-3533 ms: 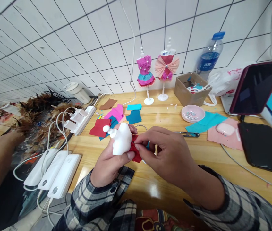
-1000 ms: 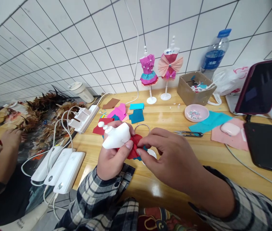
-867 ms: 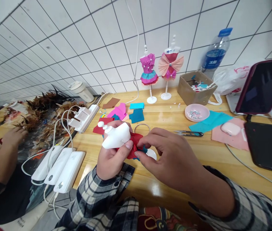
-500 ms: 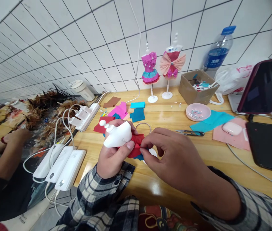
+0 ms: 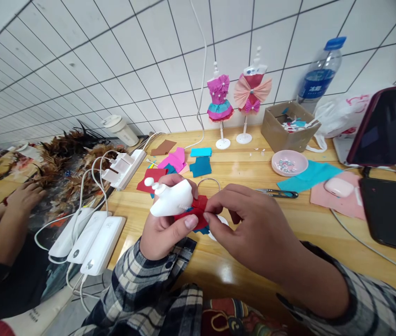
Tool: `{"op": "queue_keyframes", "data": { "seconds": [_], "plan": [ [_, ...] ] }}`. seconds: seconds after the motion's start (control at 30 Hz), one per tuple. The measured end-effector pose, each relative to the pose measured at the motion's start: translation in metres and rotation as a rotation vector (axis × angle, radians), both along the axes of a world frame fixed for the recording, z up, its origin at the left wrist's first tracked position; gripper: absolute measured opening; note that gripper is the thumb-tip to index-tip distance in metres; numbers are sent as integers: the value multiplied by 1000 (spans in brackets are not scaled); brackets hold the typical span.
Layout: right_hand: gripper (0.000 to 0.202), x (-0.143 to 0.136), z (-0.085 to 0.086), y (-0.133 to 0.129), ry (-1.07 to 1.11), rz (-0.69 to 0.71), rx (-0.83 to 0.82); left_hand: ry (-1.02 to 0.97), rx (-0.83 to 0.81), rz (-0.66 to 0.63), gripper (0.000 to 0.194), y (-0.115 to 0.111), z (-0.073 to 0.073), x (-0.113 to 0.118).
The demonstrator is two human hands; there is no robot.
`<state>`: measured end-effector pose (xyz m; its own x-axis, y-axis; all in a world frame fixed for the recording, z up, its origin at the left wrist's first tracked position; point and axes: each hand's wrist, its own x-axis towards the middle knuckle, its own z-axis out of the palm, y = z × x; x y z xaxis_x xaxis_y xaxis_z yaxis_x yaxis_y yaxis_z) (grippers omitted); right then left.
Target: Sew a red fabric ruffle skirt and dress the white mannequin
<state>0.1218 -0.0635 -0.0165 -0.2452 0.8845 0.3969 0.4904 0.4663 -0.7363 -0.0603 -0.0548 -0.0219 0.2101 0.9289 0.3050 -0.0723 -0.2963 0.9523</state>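
A small white mannequin [image 5: 173, 199] lies tilted in my left hand [image 5: 165, 233], its knobbed neck toward the upper left. My left fingers wrap round it from behind, and the thumb lies across its front near red cloth [image 5: 200, 205]. The thumb and index finger of my right hand [image 5: 254, 228] pinch the edge of that red cloth at the mannequin's lower part. Some dark blue cloth [image 5: 203, 230] shows beneath the red. Part of the mannequin's round white base [image 5: 219, 227] appears behind my right fingers.
Two dressed mannequins [image 5: 220, 100] stand by the wall. Snips [image 5: 278, 192], a pink dish [image 5: 289, 163], a box [image 5: 285, 130] and phones lie rightward. Cloth pieces [image 5: 175, 160] and power strips [image 5: 102, 245] are leftward. Another person's hands [image 5: 26, 196] are at far left.
My left thumb has shifted slightly down and right along the red cloth. The other person's hand at the far left has spread its fingers toward the feathers.
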Motion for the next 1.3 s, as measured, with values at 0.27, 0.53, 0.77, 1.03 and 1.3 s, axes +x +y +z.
{"op": "queue_keyframes", "data": {
  "seconds": [0.27, 0.53, 0.77, 1.03, 1.3],
  "plan": [
    [13, -1, -4, -1, -109, 9, 162, 36, -17, -12, 42, -2, 2, 2],
    [20, 1, -6, -3, -213, 21, 269, 47, -2, 56, 35, -4, 2, 8],
    [18, 2, -7, -1, -182, 55, 302, 15, -24, -4, 34, -3, 2, 7],
    [13, 1, -8, 2, -51, 25, 209, 67, -47, 56, 33, -2, 0, 7],
    [9, 10, -2, 11, 128, 10, -75, 156, -100, -162, 54, -1, 14, 13]
  ]
}}
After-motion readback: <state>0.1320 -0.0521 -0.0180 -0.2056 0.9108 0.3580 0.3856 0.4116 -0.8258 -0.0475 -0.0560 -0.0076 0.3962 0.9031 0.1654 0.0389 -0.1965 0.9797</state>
